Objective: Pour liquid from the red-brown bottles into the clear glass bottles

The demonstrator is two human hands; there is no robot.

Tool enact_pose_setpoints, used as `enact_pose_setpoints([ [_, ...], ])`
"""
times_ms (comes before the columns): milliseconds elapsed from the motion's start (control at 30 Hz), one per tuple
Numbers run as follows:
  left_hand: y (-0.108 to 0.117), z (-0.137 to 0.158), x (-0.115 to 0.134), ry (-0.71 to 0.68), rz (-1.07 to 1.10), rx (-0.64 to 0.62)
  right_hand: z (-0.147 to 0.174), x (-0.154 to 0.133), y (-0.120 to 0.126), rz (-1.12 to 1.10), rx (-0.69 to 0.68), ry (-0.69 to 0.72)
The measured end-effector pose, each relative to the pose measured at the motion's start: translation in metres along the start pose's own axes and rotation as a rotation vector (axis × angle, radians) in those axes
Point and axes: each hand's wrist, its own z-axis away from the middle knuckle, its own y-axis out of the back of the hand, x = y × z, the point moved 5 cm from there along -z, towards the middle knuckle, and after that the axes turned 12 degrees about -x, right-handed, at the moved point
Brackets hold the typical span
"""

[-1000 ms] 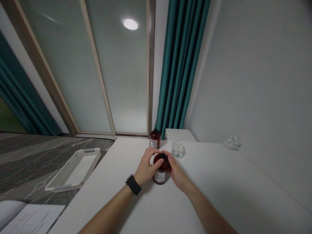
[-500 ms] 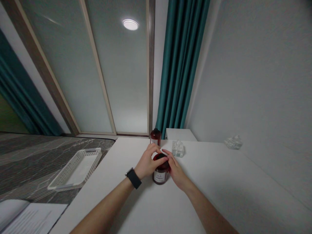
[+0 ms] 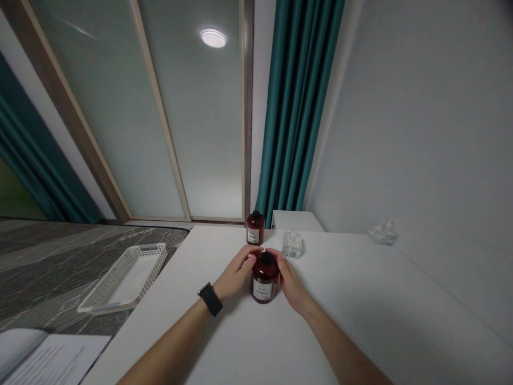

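An amber-brown bottle (image 3: 264, 275) with a dark cap and a white label stands upright on the white table. My left hand (image 3: 236, 272), with a dark watch on its wrist, curls around the left shoulder of the bottle, thumb in front and fingers reaching behind. On the other side my right hand (image 3: 290, 286) wraps the bottle's right side; its fingertips are partly hidden behind the bottle. A second amber bottle (image 3: 255, 229), like the first, is upright farther back, touched by neither hand.
A clear, glass-like block (image 3: 292, 244) sits right of the rear bottle, and another clear object (image 3: 383, 233) lies by the wall. Left of the table (image 3: 192, 256) are a white perforated basket (image 3: 148, 278) and an open booklet (image 3: 60, 355). Behind are a white cabinet (image 3: 296, 220) and green curtain.
My left hand has moved off the bottle's cap, down and left to its side, uncovering the cap and the rear bottle's label. My right hand has stayed almost in place.
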Motion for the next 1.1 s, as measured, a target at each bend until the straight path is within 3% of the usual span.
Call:
enact_pose_setpoints([
  [167,0.007,0.014,-0.011,0.065,0.067,-0.116,0.002,-0.017,0.017,0.086,0.056,-0.034],
  [300,0.005,0.017,-0.014,0.067,0.123,-0.211,0.002,-0.03,0.016,0.105,-0.069,-0.049],
  [667,0.004,0.019,-0.013,0.068,0.153,-0.232,0.006,-0.036,0.013,0.045,-0.381,-0.091],
  [933,0.007,0.016,-0.012,0.063,0.259,-0.222,0.0,-0.028,0.001,0.083,-0.329,-0.053],
  [1100,0.022,0.015,-0.013,0.056,0.143,-0.133,-0.015,-0.015,-0.009,0.092,-0.292,-0.115],
])
